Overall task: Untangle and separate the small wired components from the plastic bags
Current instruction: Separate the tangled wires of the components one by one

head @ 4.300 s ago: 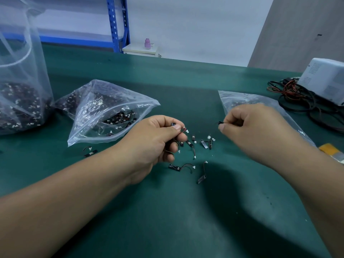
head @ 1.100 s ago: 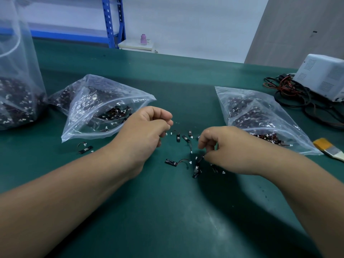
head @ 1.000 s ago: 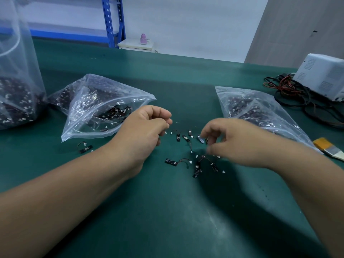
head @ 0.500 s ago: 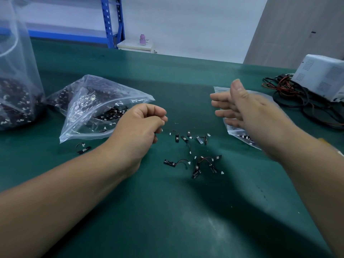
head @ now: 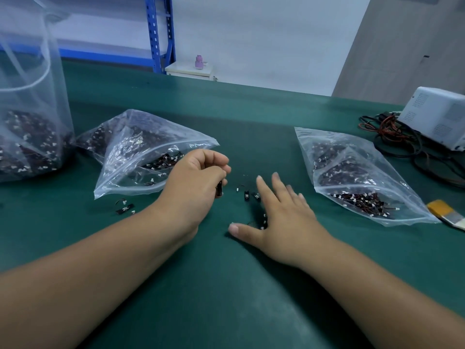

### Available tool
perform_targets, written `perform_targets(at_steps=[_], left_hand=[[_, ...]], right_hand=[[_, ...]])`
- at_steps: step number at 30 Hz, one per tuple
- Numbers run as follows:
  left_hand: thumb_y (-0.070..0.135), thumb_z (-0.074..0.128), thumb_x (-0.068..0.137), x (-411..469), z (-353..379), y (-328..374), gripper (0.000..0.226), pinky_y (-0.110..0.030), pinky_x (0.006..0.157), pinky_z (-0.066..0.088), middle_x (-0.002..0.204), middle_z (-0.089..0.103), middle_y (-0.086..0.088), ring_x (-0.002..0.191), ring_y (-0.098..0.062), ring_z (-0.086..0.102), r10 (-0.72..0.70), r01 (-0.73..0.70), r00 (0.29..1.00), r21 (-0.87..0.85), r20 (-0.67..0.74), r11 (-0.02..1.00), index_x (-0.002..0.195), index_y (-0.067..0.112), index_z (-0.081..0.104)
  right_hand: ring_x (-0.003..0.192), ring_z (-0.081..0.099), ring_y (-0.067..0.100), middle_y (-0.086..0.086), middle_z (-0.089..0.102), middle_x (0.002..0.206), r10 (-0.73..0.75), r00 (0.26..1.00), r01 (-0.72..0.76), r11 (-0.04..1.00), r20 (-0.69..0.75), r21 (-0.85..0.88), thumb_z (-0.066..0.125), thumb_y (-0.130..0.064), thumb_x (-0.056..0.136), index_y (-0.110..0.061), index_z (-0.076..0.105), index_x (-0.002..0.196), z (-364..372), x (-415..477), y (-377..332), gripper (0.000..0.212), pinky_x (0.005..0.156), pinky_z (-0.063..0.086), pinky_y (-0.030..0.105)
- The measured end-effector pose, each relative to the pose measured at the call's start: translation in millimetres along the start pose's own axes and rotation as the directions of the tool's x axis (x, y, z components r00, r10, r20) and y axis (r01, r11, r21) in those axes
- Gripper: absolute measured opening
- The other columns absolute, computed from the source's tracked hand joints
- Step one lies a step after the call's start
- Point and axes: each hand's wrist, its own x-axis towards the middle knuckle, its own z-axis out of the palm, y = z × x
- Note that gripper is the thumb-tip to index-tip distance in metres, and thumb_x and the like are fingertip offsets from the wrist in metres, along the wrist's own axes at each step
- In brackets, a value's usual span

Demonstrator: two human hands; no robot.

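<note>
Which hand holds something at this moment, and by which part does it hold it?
The left hand pinches a small black component by its upper end; the lower end shows below the hand. The right hand, spread flat, holds nothing.

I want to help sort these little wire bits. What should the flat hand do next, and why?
Probably the right hand should curl its fingers and pinch one loose wired component off the green mat. It lies open and spread over the scattered pieces, holding nothing, while the left hand grips a small black piece.
</note>
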Motion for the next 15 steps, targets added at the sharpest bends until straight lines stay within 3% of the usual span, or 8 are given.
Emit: perform_targets(at_steps=[2, 4, 6, 7, 11, 15], left_hand=[[-0.004, 0.053, 0.087, 1.2, -0.6, -1.8, 0.025, -0.019, 0.056, 0.048, 0.075, 0.070, 0.010, 0.063, -0.005, 0.060, -0.011, 0.011, 1.000, 0.003, 0.000, 1.000, 0.088, 0.019, 0.066], [-0.004, 0.053, 0.087, 2.3, -1.2, -3.0, 0.026, -0.018, 0.055, 0.048, 0.075, 0.070, 0.010, 0.062, -0.004, 0.060, -0.017, 0.017, 1.000, 0.006, -0.003, 1.000, 0.088, 0.019, 0.065], [-0.004, 0.053, 0.087, 3.1, -1.5, -3.5, 0.026, -0.017, 0.053, 0.047, 0.076, 0.070, 0.009, 0.061, -0.003, 0.059, -0.013, 0.013, 1.000, 0.011, -0.005, 1.000, 0.088, 0.019, 0.065], [-0.004, 0.052, 0.087, 3.1, -1.8, -3.8, 0.026, -0.017, 0.053, 0.047, 0.077, 0.070, 0.008, 0.060, -0.003, 0.059, -0.011, 0.011, 1.000, 0.013, -0.007, 1.000, 0.088, 0.018, 0.065], [-0.004, 0.053, 0.087, 2.1, -3.7, -5.1, 0.024, -0.016, 0.053, 0.047, 0.073, 0.070, 0.011, 0.060, -0.002, 0.059, -0.003, 0.003, 1.000, 0.028, 0.003, 1.000, 0.090, 0.017, 0.065], [-0.001, 0.054, 0.087, -2.9, -4.8, -10.3, 0.023, -0.017, 0.053, 0.047, 0.080, 0.071, 0.006, 0.061, -0.006, 0.058, 0.016, -0.024, 0.998, 0.122, 0.068, 0.992, 0.089, 0.018, 0.065]], right_hand=[[0.153, 0.006, 0.028, 0.002, -0.008, 0.167, -0.021, 0.997, 0.023, 0.999, -0.077, 0.026, 0.028, -0.093, 0.068, -0.042, 0.000, 0.155, 5.7, 14.6, -5.1, 0.105, 0.124, 0.007, 0.044], [0.149, 0.020, 0.032, 0.005, 0.017, 0.164, -0.042, 0.991, 0.040, 0.999, -0.124, -0.020, 0.036, -0.078, 0.085, -0.042, 0.024, 0.151, 9.5, 29.2, -10.5, 0.076, 0.121, 0.019, 0.045], [0.133, 0.039, 0.033, 0.000, 0.048, 0.140, -0.056, 0.978, 0.041, 0.996, -0.202, -0.078, 0.041, -0.063, 0.094, -0.037, 0.052, 0.131, 10.6, 39.9, -14.3, 0.047, 0.105, 0.034, 0.042], [0.122, 0.045, 0.031, -0.002, 0.054, 0.125, -0.050, 0.968, 0.029, 0.996, -0.247, -0.090, 0.043, -0.057, 0.096, -0.033, 0.058, 0.120, 10.4, 42.9, -15.4, 0.037, 0.094, 0.037, 0.040], [0.093, 0.043, 0.025, -0.004, 0.042, 0.094, -0.024, 0.935, 0.003, 0.998, -0.354, -0.060, 0.052, -0.047, 0.097, -0.025, 0.055, 0.096, 10.9, 42.7, -11.6, 0.022, 0.075, 0.033, 0.036], [0.079, 0.048, 0.025, -0.005, 0.042, 0.081, -0.061, 0.943, 0.023, 0.993, -0.329, -0.118, 0.044, -0.044, 0.100, -0.024, 0.040, 0.079, 2.7, 35.3, 1.0, 0.030, 0.063, 0.033, 0.035]])
